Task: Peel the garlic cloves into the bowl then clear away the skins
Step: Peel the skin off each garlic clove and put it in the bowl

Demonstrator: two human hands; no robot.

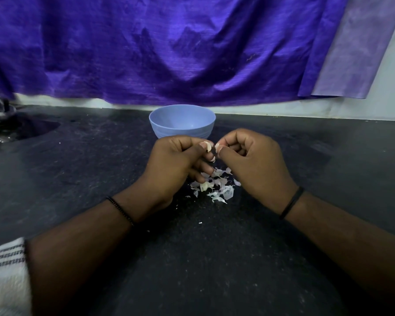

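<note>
The left hand (176, 160) is curled, thumb and forefinger pinching a small pale garlic clove (207, 145) at their tips. The right hand (249, 160) is curled too, its thumb and forefinger pinching a pale scrap, clove or skin I cannot tell, just beside the clove. Both hands hover close together above the counter (78, 179). Right below them lies a heap of white skins (217, 188), with one clove-like piece (203, 186) among them. Just beyond the hands stands the blue bowl (182, 120); its inside shows nothing from here. Each wrist wears a thin dark band. Behind hangs a purple cloth (169, 49); a striped white towel (6, 274) sits at lower left.
</note>
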